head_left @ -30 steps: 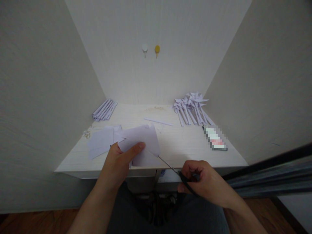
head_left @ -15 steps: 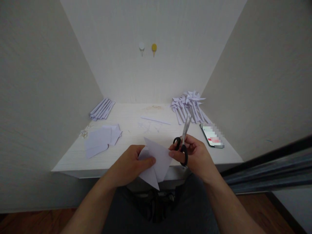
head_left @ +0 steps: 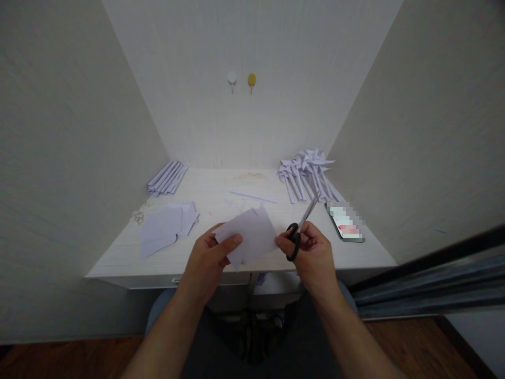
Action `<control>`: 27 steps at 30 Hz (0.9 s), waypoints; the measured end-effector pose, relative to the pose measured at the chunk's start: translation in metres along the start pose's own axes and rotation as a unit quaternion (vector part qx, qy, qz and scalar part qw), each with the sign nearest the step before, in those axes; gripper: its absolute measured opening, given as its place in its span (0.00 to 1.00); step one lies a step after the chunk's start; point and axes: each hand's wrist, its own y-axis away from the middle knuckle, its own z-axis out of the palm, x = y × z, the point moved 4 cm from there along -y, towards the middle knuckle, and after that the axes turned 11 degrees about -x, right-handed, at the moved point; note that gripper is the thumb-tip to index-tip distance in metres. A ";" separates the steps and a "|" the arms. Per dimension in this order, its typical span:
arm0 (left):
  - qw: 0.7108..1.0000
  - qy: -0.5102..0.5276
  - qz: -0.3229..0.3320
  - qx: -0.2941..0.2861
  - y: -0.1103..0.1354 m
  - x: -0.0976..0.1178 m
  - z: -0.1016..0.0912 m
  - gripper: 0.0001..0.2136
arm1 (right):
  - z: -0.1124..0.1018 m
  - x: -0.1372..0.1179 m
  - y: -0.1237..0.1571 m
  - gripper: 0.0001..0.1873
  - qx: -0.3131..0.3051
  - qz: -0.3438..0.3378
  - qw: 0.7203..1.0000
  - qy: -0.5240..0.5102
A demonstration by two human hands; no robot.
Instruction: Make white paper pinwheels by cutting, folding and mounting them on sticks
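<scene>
My left hand (head_left: 209, 258) pinches a folded white paper sheet (head_left: 252, 234) by its left side, thumb on top, just above the desk's front edge. My right hand (head_left: 311, 252) is closed on black-handled scissors (head_left: 300, 227), whose blades point up and to the right, away from the paper. The thumb and fingertips of that hand also touch the sheet's right edge. Both hands hover over the white desk (head_left: 118, 258).
Loose cut paper pieces (head_left: 165, 226) lie at the left. A bundle of rolled paper sticks (head_left: 168, 178) rests at the back left, a pile of paper pinwheels (head_left: 307, 171) at the back right. A phone (head_left: 345, 223) lies to the right. A thin paper stick (head_left: 252, 196) lies mid-desk.
The scissors came out from under the paper, swung upright and now tilt up-right. The paper was turned and lifted between both hands, now held flatter.
</scene>
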 end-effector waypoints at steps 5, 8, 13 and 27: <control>0.995 -0.095 -0.015 0.007 0.001 -0.006 0.006 0.16 | 0.011 0.008 0.006 0.17 0.002 0.005 1.000 -0.011; 0.992 -0.117 -0.008 0.041 0.001 -0.002 0.005 0.18 | 0.015 0.009 0.007 0.19 -0.013 0.020 1.000 -0.013; 0.993 -0.078 0.042 0.074 0.001 0.010 -0.003 0.19 | 0.007 0.010 0.012 0.18 -0.097 0.065 0.993 0.021; 0.992 -0.009 0.082 0.093 0.013 0.040 0.004 0.19 | 0.001 0.007 0.043 0.14 -0.252 0.125 0.945 0.166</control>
